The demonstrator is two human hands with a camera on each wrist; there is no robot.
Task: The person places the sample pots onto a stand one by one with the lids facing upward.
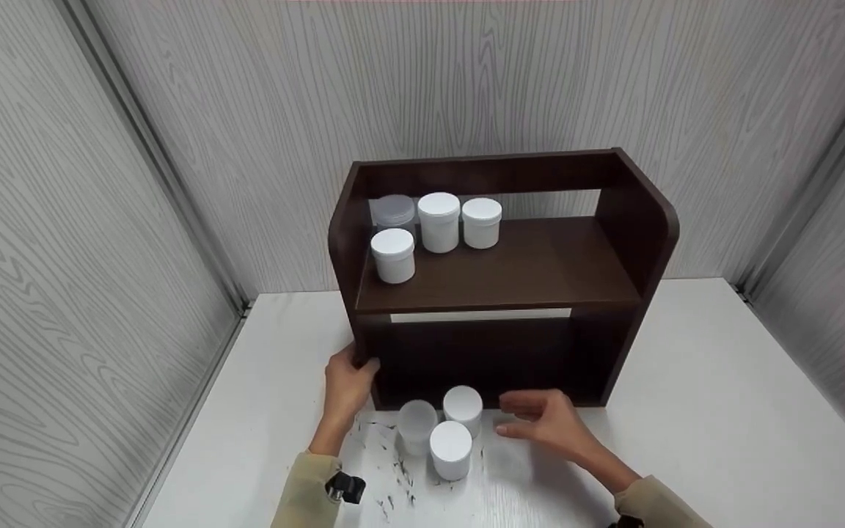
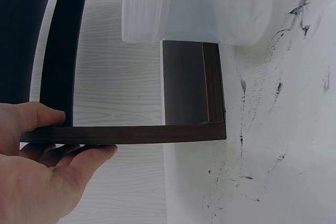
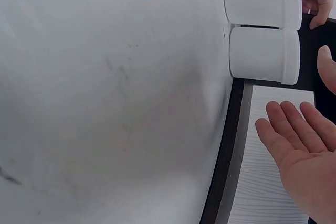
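My left hand (image 1: 348,385) grips the left side panel of a dark brown wooden shelf (image 1: 510,275). In the left wrist view its thumb lies on the panel's inner face, the other fingers on the outer face. My right hand (image 1: 553,427) hovers right of the loose jars, fingers extended and thumb apart, holding nothing. Before the shelf stand two white lidded jars, one nearer (image 1: 451,451) and one against the shelf's front edge (image 1: 463,409). A translucent jar (image 1: 416,427) stands left of them. In the right wrist view, the open palm (image 3: 307,163) is apart from the white jars.
The upper tier bears a greyish translucent jar (image 1: 394,210), a tall white jar (image 1: 439,224), a shorter white jar (image 1: 482,224) and another white jar (image 1: 393,257) in front. Dark scuffs mark the white table (image 1: 246,440). Grey wood-grain panels (image 1: 261,110) enclose the back and sides.
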